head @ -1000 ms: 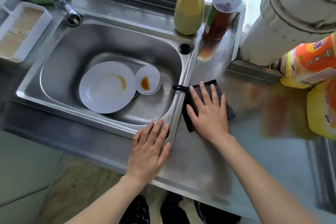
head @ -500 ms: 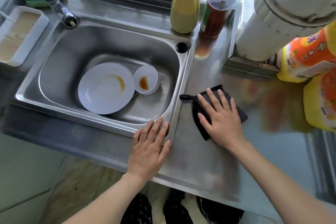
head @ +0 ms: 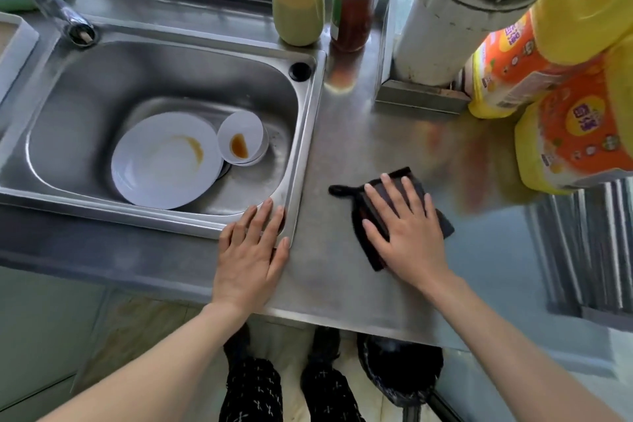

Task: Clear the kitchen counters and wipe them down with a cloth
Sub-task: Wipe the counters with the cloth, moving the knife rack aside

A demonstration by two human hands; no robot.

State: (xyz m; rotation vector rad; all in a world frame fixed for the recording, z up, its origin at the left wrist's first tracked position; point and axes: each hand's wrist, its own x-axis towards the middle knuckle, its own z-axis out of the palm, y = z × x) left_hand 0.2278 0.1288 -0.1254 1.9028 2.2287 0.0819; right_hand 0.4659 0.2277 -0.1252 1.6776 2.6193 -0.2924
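Cloth [head: 358, 212] slid rt from sink [head: 307, 134], R hand [head: 407, 236] flat atop

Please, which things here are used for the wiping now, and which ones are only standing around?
In use: cloth, pressed flat under the right hand; counter.

Standing around: plate and saucer in the sink; yellow bottle and brown bottle by the window; two yellow jugs; left hand, resting on the sink corner.

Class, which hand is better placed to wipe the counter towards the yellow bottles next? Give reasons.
Right: the right hand lies on the dark cloth, nearer the bottles; the left hand rests at the sink corner.
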